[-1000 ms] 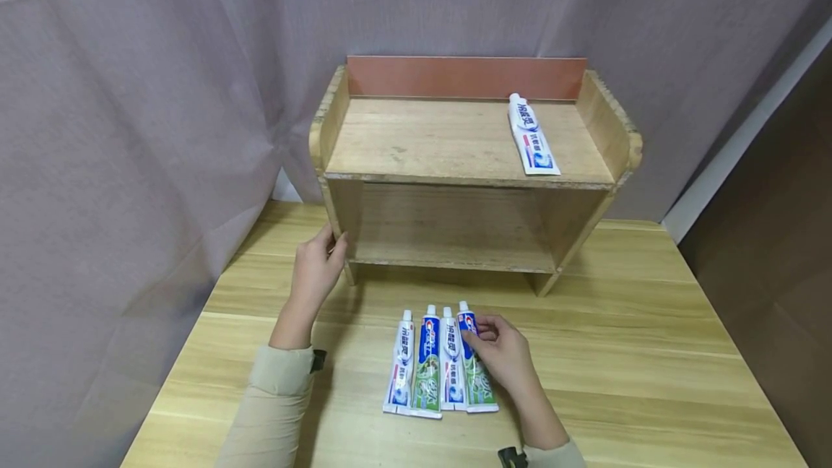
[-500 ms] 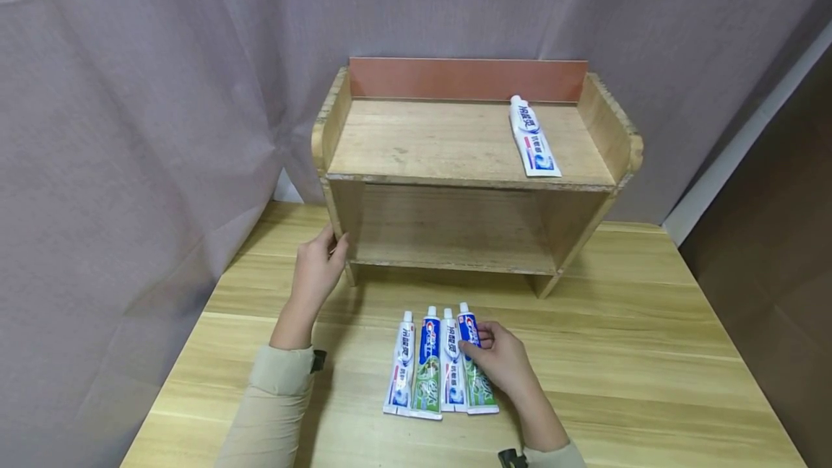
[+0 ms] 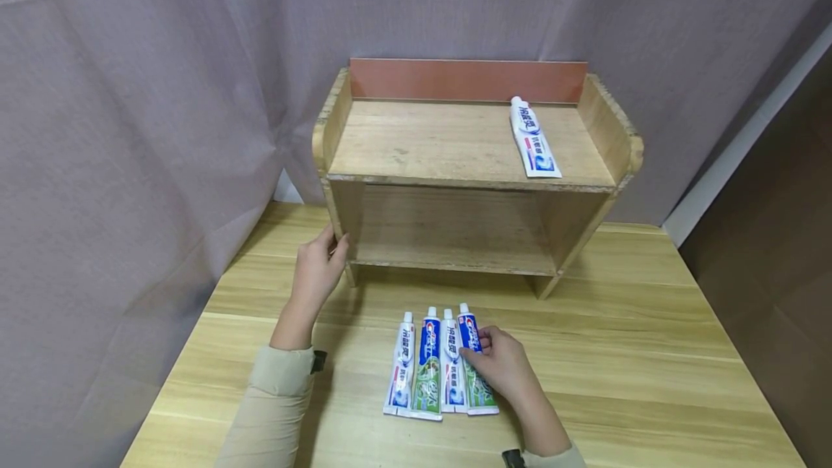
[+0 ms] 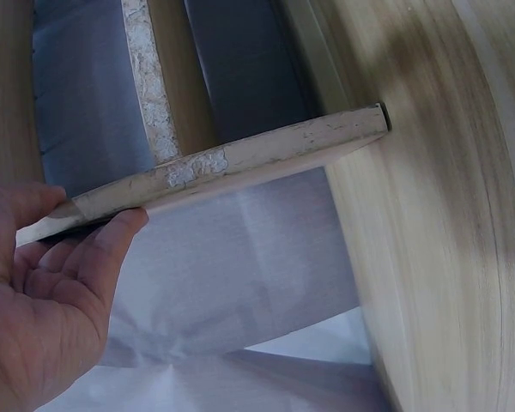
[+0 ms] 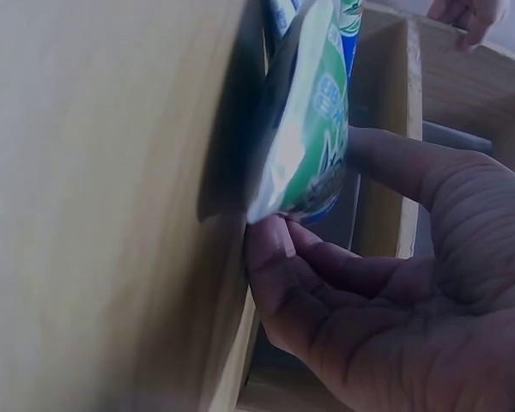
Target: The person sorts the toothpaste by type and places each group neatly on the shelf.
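Observation:
In the head view, my left hand [image 3: 316, 266] grips the front edge of the wooden shelf's [image 3: 468, 184] left side panel. The left wrist view shows thumb and fingers on either face of that panel [image 4: 275, 154]. My right hand [image 3: 507, 363] pinches the rightmost blue-and-green toothpaste tube [image 3: 479, 392], thumb across its face and fingers at its right edge. Close up, this tube [image 5: 313, 129] lies between thumb and fingertips. To its left, side by side with caps toward the shelf, lie a white tube [image 3: 453, 374], another blue-and-green tube [image 3: 427, 374] and another white tube [image 3: 401, 374].
One white toothpaste tube [image 3: 534, 139] lies on the shelf's top board, toward the right. A reddish-brown back strip [image 3: 468, 79] closes the top at the rear. Grey cloth [image 3: 162, 92] hangs behind the wooden table [image 3: 650, 352], and a brown panel [image 3: 767, 201] stands at right.
My right hand has slid slightly down along the rightmost tube, its thumb now lower on the face. The left hand keeps its grip on the shelf panel.

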Demonstrator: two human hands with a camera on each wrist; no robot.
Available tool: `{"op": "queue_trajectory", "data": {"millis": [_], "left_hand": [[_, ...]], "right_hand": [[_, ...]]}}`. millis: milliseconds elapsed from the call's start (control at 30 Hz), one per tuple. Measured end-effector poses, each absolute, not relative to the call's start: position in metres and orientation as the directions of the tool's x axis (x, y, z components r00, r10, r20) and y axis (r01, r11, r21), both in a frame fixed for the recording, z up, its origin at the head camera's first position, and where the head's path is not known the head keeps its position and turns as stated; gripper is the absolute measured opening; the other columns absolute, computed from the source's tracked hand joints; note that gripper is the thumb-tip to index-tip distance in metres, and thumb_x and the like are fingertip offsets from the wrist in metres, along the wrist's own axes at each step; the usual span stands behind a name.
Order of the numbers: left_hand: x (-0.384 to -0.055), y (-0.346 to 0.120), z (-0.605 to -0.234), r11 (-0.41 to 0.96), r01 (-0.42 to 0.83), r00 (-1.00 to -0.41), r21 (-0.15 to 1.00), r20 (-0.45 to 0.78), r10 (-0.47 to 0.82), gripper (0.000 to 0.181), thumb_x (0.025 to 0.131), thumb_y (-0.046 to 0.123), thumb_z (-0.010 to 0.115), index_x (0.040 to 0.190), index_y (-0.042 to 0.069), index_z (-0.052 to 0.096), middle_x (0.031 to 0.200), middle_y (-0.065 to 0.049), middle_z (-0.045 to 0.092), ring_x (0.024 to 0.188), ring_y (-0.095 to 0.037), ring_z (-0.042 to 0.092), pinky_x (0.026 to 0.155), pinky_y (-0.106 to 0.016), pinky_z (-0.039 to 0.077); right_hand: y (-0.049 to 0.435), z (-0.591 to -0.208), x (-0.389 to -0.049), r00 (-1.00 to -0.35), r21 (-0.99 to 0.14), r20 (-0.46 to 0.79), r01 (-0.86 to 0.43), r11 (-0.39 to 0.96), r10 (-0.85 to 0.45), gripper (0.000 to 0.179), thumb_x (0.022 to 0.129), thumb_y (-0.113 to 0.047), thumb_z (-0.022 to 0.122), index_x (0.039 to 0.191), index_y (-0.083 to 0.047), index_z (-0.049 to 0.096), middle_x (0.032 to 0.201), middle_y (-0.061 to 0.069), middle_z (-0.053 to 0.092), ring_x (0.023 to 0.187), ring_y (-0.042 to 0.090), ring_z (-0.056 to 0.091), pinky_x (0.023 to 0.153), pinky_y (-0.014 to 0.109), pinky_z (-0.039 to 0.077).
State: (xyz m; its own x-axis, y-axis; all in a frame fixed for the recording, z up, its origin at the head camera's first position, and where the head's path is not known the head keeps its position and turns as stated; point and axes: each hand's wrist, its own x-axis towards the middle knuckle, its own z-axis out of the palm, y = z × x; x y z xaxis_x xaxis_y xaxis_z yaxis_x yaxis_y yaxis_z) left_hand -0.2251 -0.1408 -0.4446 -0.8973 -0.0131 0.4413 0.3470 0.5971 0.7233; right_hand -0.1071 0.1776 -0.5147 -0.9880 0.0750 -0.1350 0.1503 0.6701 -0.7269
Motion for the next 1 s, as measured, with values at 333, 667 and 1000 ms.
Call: {"op": "queue_trajectory", "data": {"millis": [333, 667, 1000], "left_hand": [[-0.226, -0.1402, -0.4453, 0.593, 0.358, -0.887, 0.721, 0.462, -0.026, 0.028, 0.101, 0.016, 0.061, 0.123, 0.001, 0.067, 0.113, -0.023, 0.071, 0.102, -0.034, 0.072, 0.081, -0.036, 0.063], [-0.2256, -0.1398, -0.444, 0.588, 0.363, -0.886, 0.722, 0.462, -0.021, 0.029, 0.102, 0.016, 0.059, 0.126, 0.002, 0.066, 0.115, -0.023, 0.07, 0.103, -0.033, 0.071, 0.082, -0.034, 0.063], [-0.2255, -0.1395, -0.445, 0.565, 0.357, -0.893, 0.744, 0.45, -0.029, 0.031, 0.101, 0.015, 0.06, 0.127, 0.0, 0.065, 0.116, -0.024, 0.07, 0.104, -0.033, 0.071, 0.083, -0.033, 0.062]], "right_hand": [[0.1797, -0.5125, -0.1064, -0.988, -0.676, -0.145, 0.145, 0.722, 0.062, 0.049, 0.083, -0.028, 0.082, 0.111, 0.008, 0.066, 0.083, 0.005, 0.066, 0.074, 0.016, 0.062, 0.067, 0.031, 0.06], [0.1822, -0.5133, -0.1067, -0.985, -0.654, -0.161, 0.152, 0.741, 0.06, 0.035, 0.083, -0.031, 0.081, 0.089, 0.0, 0.066, 0.071, 0.002, 0.06, 0.061, 0.015, 0.055, 0.053, 0.025, 0.05], [0.1814, -0.5125, -0.1077, -0.986, -0.642, -0.155, 0.146, 0.753, 0.059, 0.032, 0.083, -0.029, 0.081, 0.085, -0.002, 0.065, 0.068, 0.002, 0.059, 0.059, 0.015, 0.054, 0.052, 0.026, 0.048]]}}
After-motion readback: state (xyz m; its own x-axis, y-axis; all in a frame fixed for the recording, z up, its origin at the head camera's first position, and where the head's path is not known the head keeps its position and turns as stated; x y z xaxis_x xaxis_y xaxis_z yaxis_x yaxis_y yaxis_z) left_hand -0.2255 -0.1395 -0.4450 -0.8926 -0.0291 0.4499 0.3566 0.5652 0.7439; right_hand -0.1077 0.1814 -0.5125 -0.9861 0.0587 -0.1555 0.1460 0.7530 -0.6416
